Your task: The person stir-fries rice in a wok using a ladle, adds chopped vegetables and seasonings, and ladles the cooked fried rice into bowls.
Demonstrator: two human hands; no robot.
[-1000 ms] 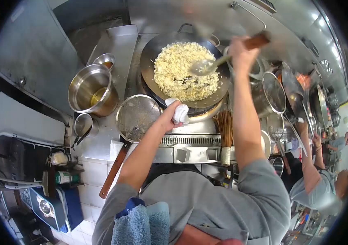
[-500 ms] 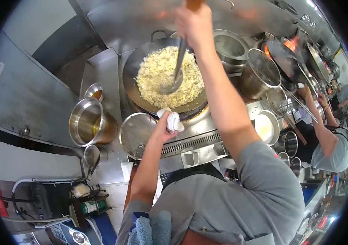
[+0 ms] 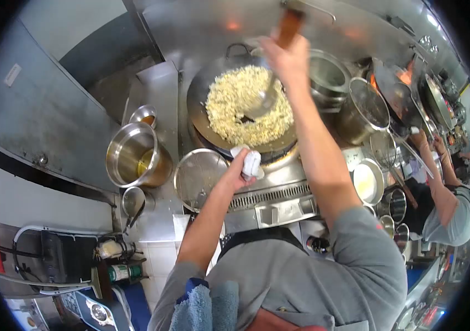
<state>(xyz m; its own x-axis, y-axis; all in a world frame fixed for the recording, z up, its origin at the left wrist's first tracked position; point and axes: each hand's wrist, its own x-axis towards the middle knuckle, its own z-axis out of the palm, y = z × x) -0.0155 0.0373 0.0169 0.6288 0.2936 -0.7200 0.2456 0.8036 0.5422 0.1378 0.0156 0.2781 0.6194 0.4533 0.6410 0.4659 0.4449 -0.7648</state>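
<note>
My right hand [image 3: 290, 59] is wrapped round the wooden handle of a metal ladle [image 3: 264, 103], whose bowl, a little blurred, rests in the yellowish rice [image 3: 234, 105]. The rice lies in a large dark wok [image 3: 196, 105] on the burner, with a small dark gap showing near its middle. At the wok's near edge, my left hand [image 3: 239, 172] is closed on a folded white cloth [image 3: 252, 164]. The wok's rim under the cloth is hidden.
Left of the wok are a steel pot [image 3: 115, 160], a small bowl [image 3: 144, 115] and a round strainer [image 3: 197, 174]. To the right stand a lidless pot [image 3: 326, 77], another pot [image 3: 368, 105] and a white-filled bowl [image 3: 367, 182]. A co-worker [image 3: 450, 215] works beside other woks.
The ladle has swung from the right side of the wok to its left, then back towards the middle. The rice has shifted, and a dark gap shows. My left hand stays on the cloth.
</note>
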